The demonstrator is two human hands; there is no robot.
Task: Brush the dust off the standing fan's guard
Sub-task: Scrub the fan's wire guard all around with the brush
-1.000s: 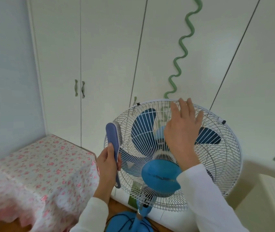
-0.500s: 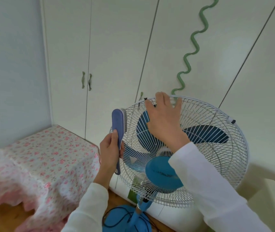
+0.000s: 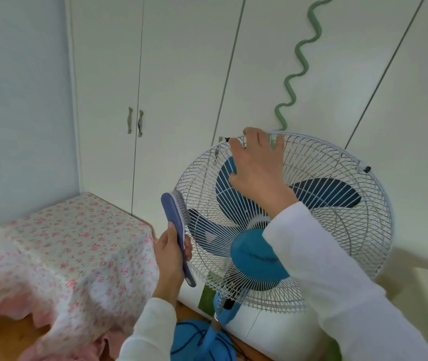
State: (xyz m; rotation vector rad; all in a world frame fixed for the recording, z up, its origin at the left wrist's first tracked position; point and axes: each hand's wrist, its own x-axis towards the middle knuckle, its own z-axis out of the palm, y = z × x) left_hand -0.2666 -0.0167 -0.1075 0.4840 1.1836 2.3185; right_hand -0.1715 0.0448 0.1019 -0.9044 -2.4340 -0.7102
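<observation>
Before the wardrobe (image 3: pixel 181 74), a fan guard (image 3: pixel 351 230) with blades (image 3: pixel 325 192) inside it and the motor housing (image 3: pixel 254 259) on its near side, above the base (image 3: pixel 200 342) on the floor. On the guard's top rim, the right hand (image 3: pixel 257 168); at its left edge, a brush (image 3: pixel 177 222) upright in the left hand (image 3: pixel 171 254), bristles toward the wires. Left of all that, in the corner, a cloth-covered table (image 3: pixel 72 243), near the fan but apart.
</observation>
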